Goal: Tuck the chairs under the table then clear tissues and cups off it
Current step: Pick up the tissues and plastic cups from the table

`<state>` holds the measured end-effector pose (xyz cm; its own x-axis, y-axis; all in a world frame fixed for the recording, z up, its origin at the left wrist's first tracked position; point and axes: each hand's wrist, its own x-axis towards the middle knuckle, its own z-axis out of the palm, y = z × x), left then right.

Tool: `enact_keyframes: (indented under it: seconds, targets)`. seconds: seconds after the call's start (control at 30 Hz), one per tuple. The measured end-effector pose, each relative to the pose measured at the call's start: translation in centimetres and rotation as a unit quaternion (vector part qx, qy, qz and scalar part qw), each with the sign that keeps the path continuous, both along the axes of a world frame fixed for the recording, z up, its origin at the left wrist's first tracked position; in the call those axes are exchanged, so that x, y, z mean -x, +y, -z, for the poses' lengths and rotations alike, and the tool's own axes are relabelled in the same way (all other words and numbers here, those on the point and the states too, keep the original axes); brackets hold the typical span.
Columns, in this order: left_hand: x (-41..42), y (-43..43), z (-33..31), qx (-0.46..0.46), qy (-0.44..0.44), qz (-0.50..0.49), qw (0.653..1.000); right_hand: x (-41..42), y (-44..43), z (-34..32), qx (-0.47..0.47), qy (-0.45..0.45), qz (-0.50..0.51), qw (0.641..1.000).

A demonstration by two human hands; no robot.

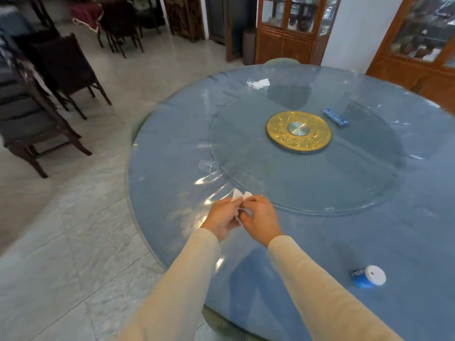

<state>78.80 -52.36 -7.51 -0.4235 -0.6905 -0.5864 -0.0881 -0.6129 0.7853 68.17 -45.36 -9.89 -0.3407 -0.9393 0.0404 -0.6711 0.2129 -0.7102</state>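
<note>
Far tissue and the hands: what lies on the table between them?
Head view: a clear cup beside the turntable, between the far tissue and both hands.

The bench (369, 230) is blue; at its centre lies a gold embossed disc (278, 136); white tissue (239, 194) near its edge.

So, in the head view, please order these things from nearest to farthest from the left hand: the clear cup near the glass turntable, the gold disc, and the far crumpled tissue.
From the left hand:
1. Clear cup, just beyond the hand, at the turntable's left edge.
2. Gold disc, at the table's centre, farther right.
3. Far crumpled tissue, near the table's far edge.
</note>
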Motion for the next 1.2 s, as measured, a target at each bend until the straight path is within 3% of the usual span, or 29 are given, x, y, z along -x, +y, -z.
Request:
enact_keyframes:
  seconds: [0.27,0.4,0.67,1.0,1.2]
  targets:
    - [-8.9,-5.3,-1.0,0.02,0.023,-0.078,0.997,-7.0,-4.7,-0.3,0.049,-0.001,-0.098,0.994]
    - [-14.7,-10.0,-0.8,0.054,-0.002,-0.122,0.991,-11.6,-9.9,0.4,0.028,-0.036,-0.063,0.997]
    - [-25.2,-20.5,1.3,0.074,-0.068,-0.089,0.991,-15.6,-18.9,2.8,-0.094,-0.082,0.06,0.99]
    - [-22.0,-28.9,4.8,0.035,-0.074,-0.01,0.997,-8.1,-22.8,6.2,-0.249,0.012,0.14,0.958]
    - [-17.4,-35.7,6.7,0.022,-0.099,0.04,0.994,-1.9,-28.3,8.8,-0.273,0.037,0.16,0.948]
